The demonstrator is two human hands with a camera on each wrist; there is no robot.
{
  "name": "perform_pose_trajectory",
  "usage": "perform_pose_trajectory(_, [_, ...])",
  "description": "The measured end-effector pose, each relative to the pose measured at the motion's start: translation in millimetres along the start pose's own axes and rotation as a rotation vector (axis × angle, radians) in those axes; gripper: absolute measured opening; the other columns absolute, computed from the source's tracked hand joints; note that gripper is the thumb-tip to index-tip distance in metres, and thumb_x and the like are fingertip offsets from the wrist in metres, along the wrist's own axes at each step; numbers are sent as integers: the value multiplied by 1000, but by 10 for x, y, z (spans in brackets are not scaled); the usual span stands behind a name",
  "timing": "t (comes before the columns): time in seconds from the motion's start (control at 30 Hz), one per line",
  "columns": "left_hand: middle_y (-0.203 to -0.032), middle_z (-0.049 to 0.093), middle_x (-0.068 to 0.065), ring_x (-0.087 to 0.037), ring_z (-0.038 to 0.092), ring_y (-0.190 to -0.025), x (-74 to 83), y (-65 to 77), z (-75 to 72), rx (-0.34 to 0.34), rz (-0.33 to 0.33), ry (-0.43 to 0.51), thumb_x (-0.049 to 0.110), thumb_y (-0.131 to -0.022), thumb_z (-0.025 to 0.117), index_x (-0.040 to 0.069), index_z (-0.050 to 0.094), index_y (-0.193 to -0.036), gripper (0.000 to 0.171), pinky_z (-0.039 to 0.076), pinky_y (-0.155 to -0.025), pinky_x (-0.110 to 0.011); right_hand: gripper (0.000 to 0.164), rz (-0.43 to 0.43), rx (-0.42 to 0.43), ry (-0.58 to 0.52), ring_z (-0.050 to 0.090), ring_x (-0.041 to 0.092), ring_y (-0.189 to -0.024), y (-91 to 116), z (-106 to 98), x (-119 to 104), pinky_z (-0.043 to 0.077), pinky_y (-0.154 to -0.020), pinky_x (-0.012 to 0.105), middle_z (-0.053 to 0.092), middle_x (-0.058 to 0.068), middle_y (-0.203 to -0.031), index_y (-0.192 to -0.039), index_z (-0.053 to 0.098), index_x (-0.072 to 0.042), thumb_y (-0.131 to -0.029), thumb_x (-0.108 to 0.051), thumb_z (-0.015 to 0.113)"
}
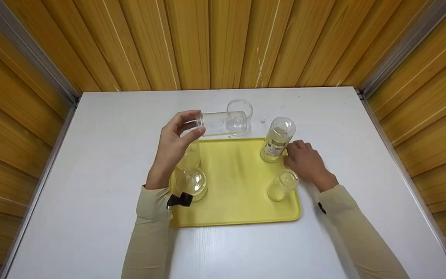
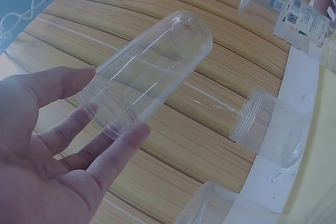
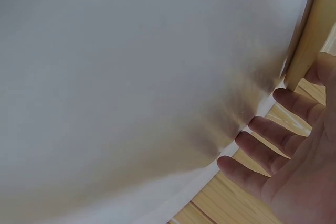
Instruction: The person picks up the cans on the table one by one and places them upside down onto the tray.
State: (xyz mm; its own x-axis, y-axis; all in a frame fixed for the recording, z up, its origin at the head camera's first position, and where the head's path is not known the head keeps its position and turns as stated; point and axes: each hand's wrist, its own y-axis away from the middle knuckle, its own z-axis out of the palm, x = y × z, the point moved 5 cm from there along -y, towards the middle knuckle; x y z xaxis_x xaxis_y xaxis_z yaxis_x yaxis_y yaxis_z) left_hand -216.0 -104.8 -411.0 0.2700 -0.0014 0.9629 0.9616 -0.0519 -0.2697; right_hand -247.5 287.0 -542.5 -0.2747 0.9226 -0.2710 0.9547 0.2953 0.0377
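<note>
My left hand [image 1: 170,145] grips a clear, empty jar [image 1: 221,124] by its threaded mouth, thumb on one side and fingers on the other. The jar lies sideways in the air above the back edge of the yellow tray [image 1: 234,186], its rounded base pointing right. In the left wrist view the same jar [image 2: 149,74] slants away from the fingertips. At the tray's right edge, my right hand [image 1: 307,161] rests with fingertips on the white table and thumb beside the tray rim [image 3: 310,32]. A labelled clear jar [image 1: 276,145] stands base up close to that hand.
A short clear jar [image 1: 192,184] and a taller clear one [image 1: 190,157] stand on the tray's left side. Front right on the tray is a small clear jar [image 1: 281,188]. Behind the tray, an open-mouthed clear jar [image 1: 249,110] stands on the table [image 1: 107,162]. Wood-look panels [image 1: 227,42] enclose the table.
</note>
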Motion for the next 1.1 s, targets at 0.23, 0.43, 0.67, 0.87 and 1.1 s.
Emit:
perform_pose_trajectory(0.23, [-131, 66, -13, -30, 63, -123, -28, 37, -1, -6, 3, 1, 6, -95, 78, 0, 65, -137, 44, 50, -106, -42, 45, 3, 1, -9, 50, 53, -128, 9, -14, 2, 45, -97, 71, 54, 27, -142, -145, 53, -2, -108, -29, 50])
perform_pose_trajectory(0.43, [-132, 66, -13, -29, 63, -123, -25, 57, -7, -4, -9, 4, 5, -95, 78, 0, 64, -137, 45, 49, -108, -42, 46, 3, 1, -19, 49, 53, -129, 2, -17, 11, 45, -98, 71, 53, 28, -142, -145, 54, -1, -108, -30, 52])
perform_pose_trajectory(0.67, [-134, 65, -13, -29, 62, -124, -20, 80, -9, -9, -32, 19, 7, -96, 78, 1, 63, -139, 46, 50, -107, -43, 49, 33, -12, -63, 46, 52, -134, -11, -12, 57, 41, -103, 71, 52, 28, -145, -146, 54, 0, -109, -32, 53])
perform_pose_trajectory(0.87, [-136, 65, -10, -27, 62, -126, -34, 98, 0, -9, -46, 18, 9, -97, 77, 3, 64, -139, 45, 52, -105, -40, 51, 73, -26, -166, 44, 50, -137, -5, -54, 111, 40, -106, 70, 50, 28, -149, -145, 56, 1, -109, -36, 53])
perform_pose_trajectory(1.1, [-134, 64, -12, -28, 62, -125, -42, 112, 19, -11, -51, 53, 7, -96, 77, 2, 64, -139, 46, 51, -106, -41, 61, 132, 19, -454, 44, 49, -141, -24, -266, 162, 35, -115, 65, 45, 30, -155, -152, 48, 5, -110, -38, 55])
